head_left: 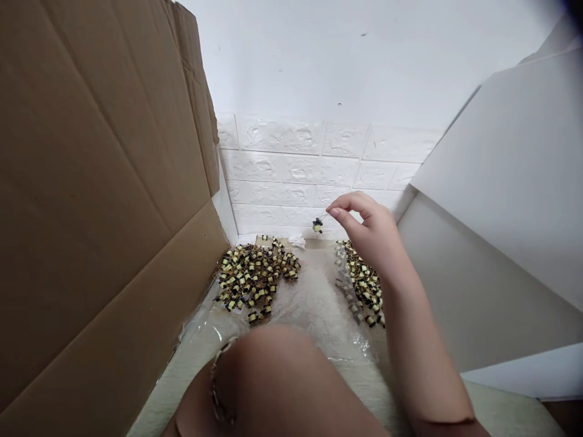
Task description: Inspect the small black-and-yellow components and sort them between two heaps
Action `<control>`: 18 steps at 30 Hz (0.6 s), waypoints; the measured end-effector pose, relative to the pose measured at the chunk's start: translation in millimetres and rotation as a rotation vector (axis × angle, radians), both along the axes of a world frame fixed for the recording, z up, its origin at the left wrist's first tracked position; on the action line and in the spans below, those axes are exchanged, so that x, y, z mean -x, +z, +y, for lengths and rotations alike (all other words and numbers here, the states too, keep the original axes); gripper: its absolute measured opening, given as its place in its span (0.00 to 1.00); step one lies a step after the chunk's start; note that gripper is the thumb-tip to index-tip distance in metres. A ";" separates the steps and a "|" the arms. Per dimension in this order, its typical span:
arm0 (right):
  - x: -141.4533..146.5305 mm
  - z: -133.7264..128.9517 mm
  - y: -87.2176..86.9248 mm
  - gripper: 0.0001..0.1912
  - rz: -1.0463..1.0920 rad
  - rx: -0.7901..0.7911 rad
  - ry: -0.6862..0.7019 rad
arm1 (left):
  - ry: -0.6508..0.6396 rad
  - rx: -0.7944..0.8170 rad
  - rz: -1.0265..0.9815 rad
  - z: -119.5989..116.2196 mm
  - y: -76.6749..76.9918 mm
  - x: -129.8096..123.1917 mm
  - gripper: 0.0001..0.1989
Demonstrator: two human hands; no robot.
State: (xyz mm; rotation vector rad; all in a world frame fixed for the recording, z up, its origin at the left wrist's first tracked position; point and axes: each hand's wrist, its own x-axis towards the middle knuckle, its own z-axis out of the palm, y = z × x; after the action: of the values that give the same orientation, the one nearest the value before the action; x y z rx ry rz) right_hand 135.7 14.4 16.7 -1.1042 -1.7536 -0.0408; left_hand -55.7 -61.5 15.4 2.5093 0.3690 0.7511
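Note:
My right hand [367,233] is raised above the bags, with thumb and index finger pinched together. From the fingertips, by its thin wire leads, hangs a small wire-wound coil [317,226] with a pale yellow body and black ends. Below and to the left lies a heap of similar coils [250,276]. A second heap of coils [367,282] is partly hidden behind my right forearm. Bare skin [277,376], rounded and blurred, fills the bottom middle, with a chain bracelet [218,388] at its left side. None of my left hand's fingers show.
Clear plastic [314,291] lies between and around the heaps. A tall cardboard sheet [104,182] stands at left, and pale panels [501,182] lean at right. The white brick-patterned wall [286,164] closes off the back. A light wood-like surface [505,406] shows at bottom right.

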 end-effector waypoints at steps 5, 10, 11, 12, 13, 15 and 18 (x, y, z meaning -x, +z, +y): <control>-6.1 -19.3 8.3 0.05 0.186 -0.003 0.119 | -0.066 0.120 -0.056 39.9 28.9 -5.7 0.09; -9.0 -29.4 13.0 0.04 0.264 -0.005 0.315 | 0.049 0.402 -0.580 102.6 17.8 -17.7 0.18; -9.0 -30.1 13.2 0.03 0.253 0.007 0.347 | -0.003 0.510 -0.541 111.3 12.4 -21.3 0.21; -8.9 -30.5 13.1 0.03 0.240 0.022 0.374 | -0.071 0.613 -0.461 117.7 7.0 -25.1 0.23; -8.8 -30.9 12.8 0.03 0.229 0.036 0.398 | -0.152 0.703 -0.366 121.8 2.0 -29.2 0.26; -8.7 -31.8 11.8 0.03 0.216 0.052 0.436 | -0.338 0.801 -0.222 124.5 -6.5 -37.7 0.31; -9.0 -32.5 10.7 0.04 0.213 0.053 0.444 | -0.539 0.860 -0.147 122.0 -15.6 -50.1 0.35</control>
State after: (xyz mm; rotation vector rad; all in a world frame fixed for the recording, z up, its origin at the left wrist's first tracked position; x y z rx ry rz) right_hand 144.6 -18.1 27.5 -0.7051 -1.7744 0.3833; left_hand -5.7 60.5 -0.2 1.6111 -0.0528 0.4174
